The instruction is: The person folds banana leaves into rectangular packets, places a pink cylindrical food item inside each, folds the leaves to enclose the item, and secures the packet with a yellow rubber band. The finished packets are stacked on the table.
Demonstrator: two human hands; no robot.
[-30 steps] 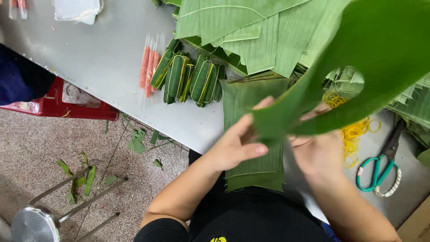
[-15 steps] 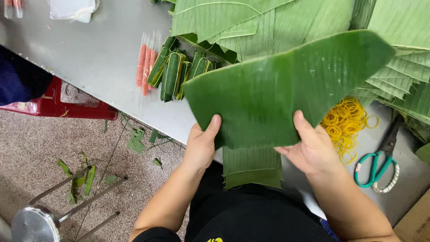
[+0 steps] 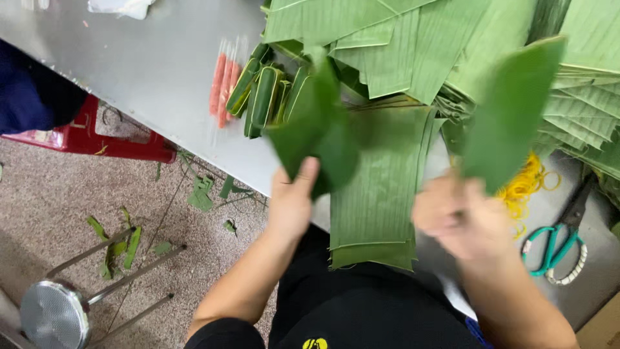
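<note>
- Your left hand [image 3: 292,203] pinches a dark green, glossy banana-leaf piece [image 3: 316,136], thumb up on its lower edge and the fingers closed behind it; the piece stands raised above the near edge of the table.
- Your right hand [image 3: 462,220] is blurred, but it is closed around the lower end of a second green leaf piece [image 3: 510,110], which rises upright and tilted to the right, above the table.
- Between your hands, flat on the table, lies a stack of pale green, ribbed rectangular leaf sheets [image 3: 378,194]; its near end hangs over the table edge towards your body.
- Behind that stack, a large heap of cut green leaf sheets [image 3: 413,52] covers the far right part of the grey metal table [image 3: 161,71].
- Left of your raised leaf piece sit several small leaf-wrapped bundles [image 3: 261,94], side by side, and just beside them a few thin orange-pink sausage sticks in clear wrapping [image 3: 219,84].
- Right of your right hand lies a pile of yellow rubber bands [image 3: 529,184], and near it a pair of scissors with teal handles [image 3: 552,245].
- On the speckled floor to your left you have a red plastic stool [image 3: 90,139], scattered green leaf scraps [image 3: 123,245] and a round metal stool [image 3: 55,313] with thin legs.
</note>
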